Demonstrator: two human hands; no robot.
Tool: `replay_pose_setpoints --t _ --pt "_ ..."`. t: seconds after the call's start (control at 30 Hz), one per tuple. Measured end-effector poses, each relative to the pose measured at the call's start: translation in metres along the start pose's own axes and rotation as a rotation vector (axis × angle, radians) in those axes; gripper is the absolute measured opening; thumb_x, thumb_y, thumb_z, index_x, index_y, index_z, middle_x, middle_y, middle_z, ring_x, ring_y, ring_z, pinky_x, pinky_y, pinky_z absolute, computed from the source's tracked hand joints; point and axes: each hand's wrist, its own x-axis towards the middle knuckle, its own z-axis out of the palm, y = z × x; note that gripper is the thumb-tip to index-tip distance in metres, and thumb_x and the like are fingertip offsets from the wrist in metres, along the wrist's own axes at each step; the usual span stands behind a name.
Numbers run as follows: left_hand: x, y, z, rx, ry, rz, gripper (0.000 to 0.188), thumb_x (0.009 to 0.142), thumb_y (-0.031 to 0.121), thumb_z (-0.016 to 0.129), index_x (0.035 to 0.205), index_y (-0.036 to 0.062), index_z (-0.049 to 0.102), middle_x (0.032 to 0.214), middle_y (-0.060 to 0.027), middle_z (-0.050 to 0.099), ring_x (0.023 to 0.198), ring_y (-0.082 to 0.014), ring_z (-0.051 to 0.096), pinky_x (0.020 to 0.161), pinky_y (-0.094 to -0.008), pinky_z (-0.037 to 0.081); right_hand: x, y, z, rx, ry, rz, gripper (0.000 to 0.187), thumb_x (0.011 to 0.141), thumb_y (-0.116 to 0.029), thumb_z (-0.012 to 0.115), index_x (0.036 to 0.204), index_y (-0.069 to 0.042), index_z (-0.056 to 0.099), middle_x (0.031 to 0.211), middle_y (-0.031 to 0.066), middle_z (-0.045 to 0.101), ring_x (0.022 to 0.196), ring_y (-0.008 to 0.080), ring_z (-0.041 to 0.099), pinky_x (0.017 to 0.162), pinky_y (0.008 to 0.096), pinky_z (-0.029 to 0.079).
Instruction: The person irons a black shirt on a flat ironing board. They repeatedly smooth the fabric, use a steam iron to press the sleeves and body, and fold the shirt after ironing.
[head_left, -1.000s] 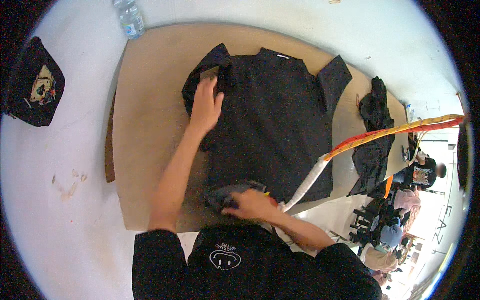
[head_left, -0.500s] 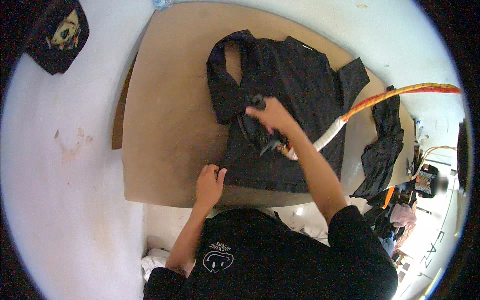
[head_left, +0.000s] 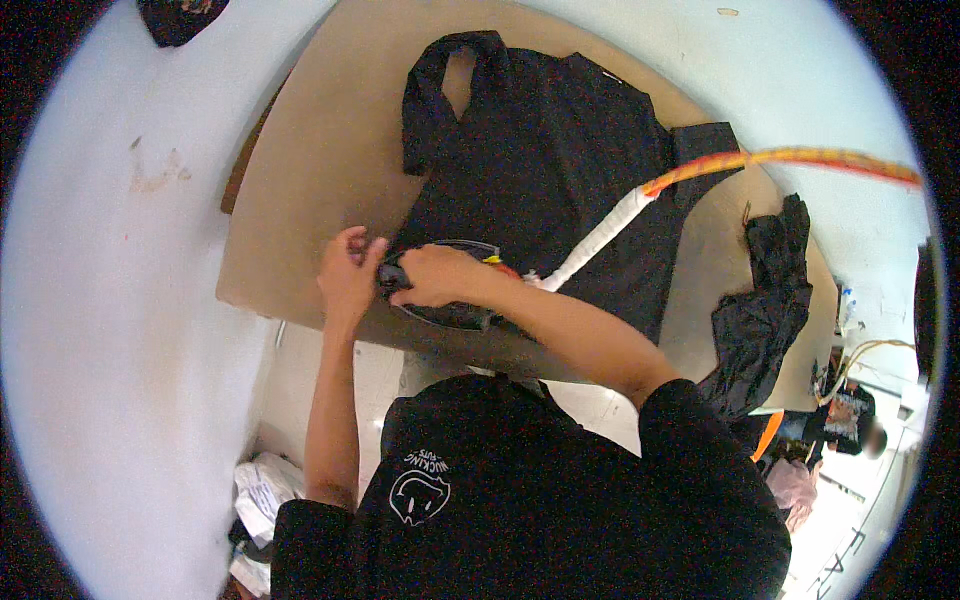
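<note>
A black short-sleeved shirt (head_left: 560,170) lies spread on the tan board, its hem toward me. My right hand (head_left: 440,277) is closed round the handle of a dark iron (head_left: 455,318), which rests on the shirt's lower left part. A white-wrapped cord (head_left: 600,238) runs from the iron up to the right and turns yellow and red. Beside the iron's front, at the shirt's left edge, is my left hand (head_left: 348,283). Its fingers are slightly bent and apart, with nothing visible in them. The iron's soleplate is hidden from view.
The tan padded board (head_left: 310,170) reaches from the left wall to the right. A crumpled black garment (head_left: 760,300) lies on its right end. White cloth or bags (head_left: 265,490) lie on the floor at lower left. Another person (head_left: 845,415) is at the far right.
My right hand has brought the iron from the shirt's middle down and left, near the hem. My left hand has moved up and left. The cord has swung with the iron.
</note>
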Motion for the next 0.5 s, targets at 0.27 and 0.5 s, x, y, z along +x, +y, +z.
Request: replay_pose_setpoints --t 0.27,0.5 --pt "-0.034 0.008 0.034 0.107 0.002 -0.086 0.046 0.083 0.043 0.077 0.107 0.0040 0.070 0.097 -0.0143 0.072 0.092 -0.0327 0.068 0.083 -0.0444 0.050 -0.209 0.122 0.041 0.011 -0.038 0.075 0.059 0.083 -0.051 0.072 0.105 0.003 0.068 0.103 0.0263 0.070 0.098 0.0442 0.068 0.088 0.0513 0.054" --pt "-0.044 -0.012 0.045 0.090 0.172 -0.035 0.045 0.084 0.041 0.078 0.101 0.0002 0.071 0.093 -0.0157 0.072 0.086 -0.0296 0.068 0.080 -0.0396 0.052 -0.368 0.199 0.084 0.090 0.086 0.280 0.058 0.084 -0.052 0.072 0.104 0.002 0.068 0.100 0.0264 0.070 0.096 0.0447 0.067 0.087 0.0509 0.054"
